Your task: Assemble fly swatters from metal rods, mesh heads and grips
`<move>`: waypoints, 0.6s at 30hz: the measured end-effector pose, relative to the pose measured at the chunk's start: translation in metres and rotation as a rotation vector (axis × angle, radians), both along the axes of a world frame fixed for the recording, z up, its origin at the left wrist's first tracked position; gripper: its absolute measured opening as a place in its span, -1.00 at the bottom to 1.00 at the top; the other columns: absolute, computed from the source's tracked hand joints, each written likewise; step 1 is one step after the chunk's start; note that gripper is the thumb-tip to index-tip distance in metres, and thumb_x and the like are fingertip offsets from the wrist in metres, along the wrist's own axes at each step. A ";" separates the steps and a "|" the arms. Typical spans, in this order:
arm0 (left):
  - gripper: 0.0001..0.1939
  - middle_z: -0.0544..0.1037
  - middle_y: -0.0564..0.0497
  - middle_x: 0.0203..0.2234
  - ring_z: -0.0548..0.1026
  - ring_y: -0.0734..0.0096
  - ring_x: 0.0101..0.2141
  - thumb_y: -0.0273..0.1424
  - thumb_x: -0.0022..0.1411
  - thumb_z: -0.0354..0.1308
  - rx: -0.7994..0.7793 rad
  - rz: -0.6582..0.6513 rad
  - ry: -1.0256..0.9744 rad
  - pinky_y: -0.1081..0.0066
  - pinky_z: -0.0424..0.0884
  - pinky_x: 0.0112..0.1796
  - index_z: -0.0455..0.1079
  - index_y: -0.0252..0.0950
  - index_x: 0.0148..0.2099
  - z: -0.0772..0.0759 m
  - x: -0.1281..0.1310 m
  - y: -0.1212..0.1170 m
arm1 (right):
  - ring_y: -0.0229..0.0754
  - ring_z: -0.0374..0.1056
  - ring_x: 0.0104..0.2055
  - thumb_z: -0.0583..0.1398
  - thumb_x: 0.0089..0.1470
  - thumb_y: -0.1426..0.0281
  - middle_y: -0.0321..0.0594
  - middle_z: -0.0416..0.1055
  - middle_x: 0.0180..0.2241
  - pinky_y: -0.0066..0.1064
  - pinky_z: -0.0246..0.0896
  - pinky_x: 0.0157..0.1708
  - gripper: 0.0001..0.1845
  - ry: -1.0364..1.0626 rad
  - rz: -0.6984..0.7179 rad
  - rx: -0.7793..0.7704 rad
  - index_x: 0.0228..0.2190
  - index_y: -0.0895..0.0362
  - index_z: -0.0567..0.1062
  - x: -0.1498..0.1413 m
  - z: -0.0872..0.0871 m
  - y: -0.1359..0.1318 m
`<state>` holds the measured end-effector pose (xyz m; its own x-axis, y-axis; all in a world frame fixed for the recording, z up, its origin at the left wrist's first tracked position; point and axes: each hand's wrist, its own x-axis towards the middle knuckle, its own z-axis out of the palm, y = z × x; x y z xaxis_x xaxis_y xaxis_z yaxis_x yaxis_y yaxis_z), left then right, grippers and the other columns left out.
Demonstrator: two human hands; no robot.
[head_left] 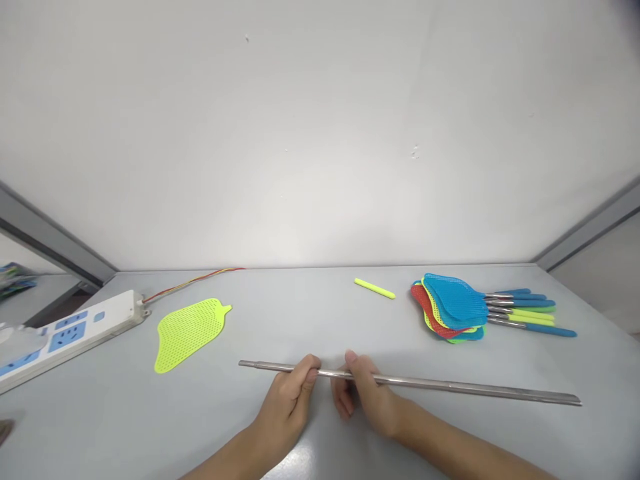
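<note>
A long, thin silver telescopic rod [450,386] stretches nearly level above the near part of the table, its sections stepping thinner toward the left end. My left hand [290,400] is closed around it left of its middle. Just to the right, my right hand [367,393] pinches the same rod between thumb and fingers. Beyond my left hand lies a yellow-green perforated fly swatter head [193,333] with a short stub and no rod attached. A slim yellow-green handle sleeve [375,288] rests on the table beyond my right hand.
At the right, several fly swatters [455,303] in blue, red, yellow and green lie stacked, handles pointing right. A white power strip [95,327] with blue sockets sits at the left, its thin wires [195,281] running to the wall. A white wall [320,133] closes the grey table's back.
</note>
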<state>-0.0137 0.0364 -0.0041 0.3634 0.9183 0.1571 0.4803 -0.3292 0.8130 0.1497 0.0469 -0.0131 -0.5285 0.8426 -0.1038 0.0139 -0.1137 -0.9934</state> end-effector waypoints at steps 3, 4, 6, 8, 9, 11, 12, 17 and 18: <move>-0.75 0.01 0.21 -0.70 0.06 0.52 -0.67 -0.37 0.29 -0.31 -0.008 -0.007 0.000 0.51 0.04 -0.60 0.10 -0.23 -0.40 -0.001 0.000 0.000 | -0.32 0.16 -0.60 -0.38 0.10 0.00 -0.28 0.16 -0.74 -0.45 0.10 -0.47 -0.27 -0.027 0.009 0.021 -0.77 0.15 0.19 0.000 -0.001 0.000; -0.75 0.01 0.21 -0.70 0.06 0.52 -0.67 -0.37 0.29 -0.31 -0.011 -0.008 0.000 0.51 0.04 -0.60 0.10 -0.23 -0.40 -0.001 0.000 0.000 | -0.32 0.16 -0.60 -0.38 0.10 0.00 -0.28 0.17 -0.73 -0.46 0.10 -0.46 -0.26 -0.042 0.008 0.026 -0.77 0.16 0.20 0.000 -0.001 0.000; -0.75 0.01 0.21 -0.70 0.07 0.52 -0.67 -0.36 0.29 -0.31 -0.020 -0.012 -0.002 0.50 0.04 -0.59 0.10 -0.23 -0.40 -0.002 -0.001 0.000 | -0.32 0.17 -0.58 -0.39 0.10 0.00 -0.28 0.17 -0.72 -0.46 0.10 -0.45 -0.26 -0.073 0.005 0.029 -0.76 0.16 0.21 0.000 -0.001 0.000; -0.74 0.03 0.21 -0.70 0.08 0.51 -0.67 -0.35 0.29 -0.31 -0.031 -0.014 -0.006 0.50 0.05 -0.59 0.09 -0.23 -0.41 -0.003 0.000 0.000 | -0.32 0.17 -0.57 -0.40 0.10 0.00 -0.29 0.18 -0.71 -0.46 0.10 -0.44 -0.26 -0.102 0.010 0.029 -0.75 0.16 0.21 0.001 -0.002 -0.001; -0.74 0.03 0.20 -0.70 0.08 0.51 -0.67 -0.35 0.29 -0.31 -0.037 -0.014 -0.009 0.50 0.05 -0.59 0.09 -0.23 -0.41 -0.002 0.000 0.000 | -0.32 0.17 -0.57 -0.40 0.10 0.00 -0.29 0.18 -0.70 -0.46 0.10 -0.43 -0.26 -0.115 0.015 0.033 -0.74 0.16 0.21 0.001 -0.002 -0.001; -0.73 0.03 0.20 -0.70 0.08 0.51 -0.67 -0.34 0.30 -0.32 -0.048 -0.015 -0.014 0.50 0.05 -0.58 0.09 -0.23 -0.41 -0.001 0.000 0.000 | -0.32 0.17 -0.56 -0.39 0.11 0.01 -0.30 0.18 -0.69 -0.47 0.09 -0.42 -0.27 -0.152 0.019 0.045 -0.74 0.16 0.21 0.002 -0.002 -0.002; -0.73 0.03 0.20 -0.70 0.08 0.51 -0.67 -0.34 0.30 -0.32 -0.054 -0.015 -0.016 0.50 0.05 -0.58 0.09 -0.23 -0.41 0.000 0.001 0.000 | -0.32 0.17 -0.55 -0.38 0.12 0.02 -0.30 0.17 -0.69 -0.47 0.09 -0.42 -0.28 -0.177 0.017 0.054 -0.74 0.16 0.22 0.003 -0.001 -0.003; -0.72 0.03 0.20 -0.71 0.08 0.50 -0.67 -0.34 0.30 -0.31 -0.073 -0.035 -0.036 0.50 0.05 -0.57 0.10 -0.23 -0.43 0.004 0.002 -0.001 | -0.31 0.15 -0.54 -0.34 0.14 0.05 -0.31 0.17 -0.67 -0.47 0.07 -0.43 -0.30 -0.300 0.003 0.081 -0.72 0.16 0.24 0.005 0.007 -0.005; -0.72 0.03 0.20 -0.71 0.08 0.50 -0.66 -0.34 0.29 -0.31 -0.074 -0.037 -0.038 0.49 0.05 -0.57 0.10 -0.23 -0.43 0.004 0.003 -0.001 | -0.31 0.14 -0.54 -0.34 0.14 0.05 -0.31 0.16 -0.67 -0.47 0.07 -0.44 -0.31 -0.315 0.010 0.085 -0.72 0.16 0.24 0.006 0.010 -0.004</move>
